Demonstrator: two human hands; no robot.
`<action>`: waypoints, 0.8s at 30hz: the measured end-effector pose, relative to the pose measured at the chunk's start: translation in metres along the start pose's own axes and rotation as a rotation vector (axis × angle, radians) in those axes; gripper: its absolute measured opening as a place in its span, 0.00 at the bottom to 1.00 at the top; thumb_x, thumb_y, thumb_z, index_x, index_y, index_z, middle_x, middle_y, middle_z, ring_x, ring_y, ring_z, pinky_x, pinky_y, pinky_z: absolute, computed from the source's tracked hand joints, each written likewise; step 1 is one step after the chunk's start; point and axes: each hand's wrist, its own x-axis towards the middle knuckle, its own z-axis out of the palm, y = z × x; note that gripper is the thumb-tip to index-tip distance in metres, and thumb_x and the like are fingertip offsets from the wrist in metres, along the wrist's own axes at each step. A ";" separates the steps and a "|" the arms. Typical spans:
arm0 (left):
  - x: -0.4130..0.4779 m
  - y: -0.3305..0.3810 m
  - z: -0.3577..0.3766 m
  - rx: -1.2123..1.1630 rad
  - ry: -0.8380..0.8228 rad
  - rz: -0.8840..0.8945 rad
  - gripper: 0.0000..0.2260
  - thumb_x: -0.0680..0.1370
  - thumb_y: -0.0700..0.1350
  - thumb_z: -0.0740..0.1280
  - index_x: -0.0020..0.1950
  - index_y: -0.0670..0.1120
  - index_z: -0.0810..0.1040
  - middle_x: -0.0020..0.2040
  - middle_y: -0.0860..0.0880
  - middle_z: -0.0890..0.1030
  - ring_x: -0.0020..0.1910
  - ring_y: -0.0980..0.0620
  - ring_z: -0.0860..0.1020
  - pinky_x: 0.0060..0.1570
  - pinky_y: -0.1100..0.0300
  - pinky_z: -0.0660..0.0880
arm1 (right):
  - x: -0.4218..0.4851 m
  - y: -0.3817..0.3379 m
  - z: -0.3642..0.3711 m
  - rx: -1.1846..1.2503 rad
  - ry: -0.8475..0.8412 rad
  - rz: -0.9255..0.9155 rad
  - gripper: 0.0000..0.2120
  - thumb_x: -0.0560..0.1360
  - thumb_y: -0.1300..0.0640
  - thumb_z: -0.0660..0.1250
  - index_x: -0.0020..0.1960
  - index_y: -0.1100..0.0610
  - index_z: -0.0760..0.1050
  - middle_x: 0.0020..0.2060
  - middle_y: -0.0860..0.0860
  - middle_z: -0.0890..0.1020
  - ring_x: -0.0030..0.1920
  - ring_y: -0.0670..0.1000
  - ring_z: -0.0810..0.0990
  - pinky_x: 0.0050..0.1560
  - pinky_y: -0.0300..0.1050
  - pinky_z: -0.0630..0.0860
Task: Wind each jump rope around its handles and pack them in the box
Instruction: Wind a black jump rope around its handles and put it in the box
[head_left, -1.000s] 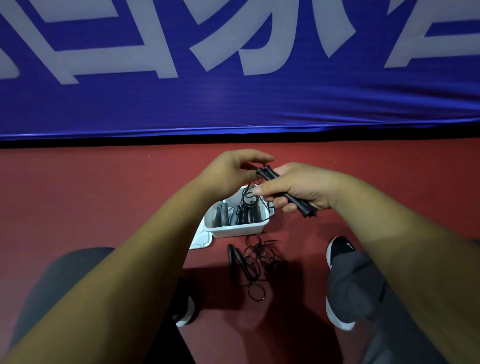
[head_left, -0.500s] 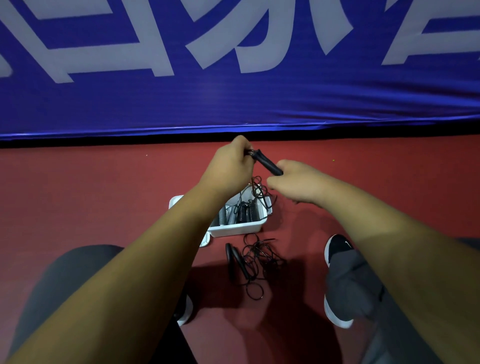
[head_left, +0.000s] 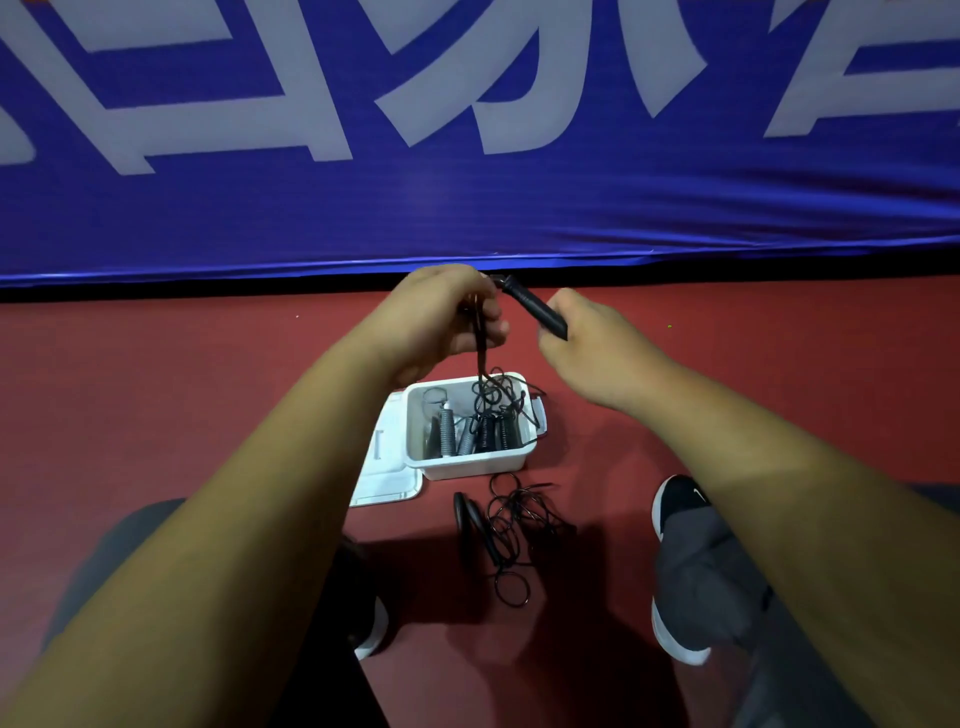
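Observation:
My right hand (head_left: 597, 348) grips the black handles (head_left: 532, 306) of a jump rope, which point up and to the left. My left hand (head_left: 441, 322) pinches the rope's black cord (head_left: 483, 353) just beside the handle tips. The cord hangs down in a loose tangle over the white box (head_left: 467, 465). Inside the box stand several wound ropes (head_left: 485, 431), black and grey. On the floor in front of the box lies another black jump rope (head_left: 498, 530), unwound, its handles side by side.
The box's white lid (head_left: 387, 467) lies flat against its left side. The floor (head_left: 156, 374) is red. A blue banner (head_left: 467, 197) with white letters runs across the back. My knees and black shoes (head_left: 675, 504) flank the loose rope.
Both hands have risen toward the banner. The left hand moved from the handle tips onto the cord, and the cord now hangs straight from it into the box.

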 end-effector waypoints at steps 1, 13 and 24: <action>-0.001 0.002 -0.002 -0.078 -0.043 -0.015 0.06 0.83 0.41 0.63 0.51 0.40 0.77 0.39 0.44 0.78 0.41 0.42 0.82 0.57 0.43 0.82 | 0.000 0.000 0.000 0.014 0.015 -0.002 0.05 0.82 0.53 0.64 0.49 0.52 0.71 0.40 0.50 0.79 0.38 0.52 0.77 0.36 0.48 0.70; -0.007 0.007 -0.024 0.173 -0.149 0.125 0.06 0.83 0.46 0.67 0.47 0.48 0.80 0.44 0.48 0.83 0.43 0.52 0.78 0.52 0.54 0.75 | -0.003 -0.006 0.001 0.281 0.022 -0.026 0.07 0.81 0.53 0.66 0.48 0.56 0.77 0.33 0.49 0.76 0.31 0.47 0.70 0.31 0.42 0.66; -0.007 0.003 -0.010 -0.002 -0.186 0.124 0.05 0.80 0.43 0.70 0.52 0.43 0.84 0.44 0.46 0.84 0.46 0.49 0.85 0.54 0.51 0.84 | 0.003 -0.005 0.007 0.491 -0.071 0.112 0.06 0.75 0.50 0.66 0.47 0.51 0.78 0.31 0.46 0.74 0.34 0.52 0.73 0.37 0.50 0.68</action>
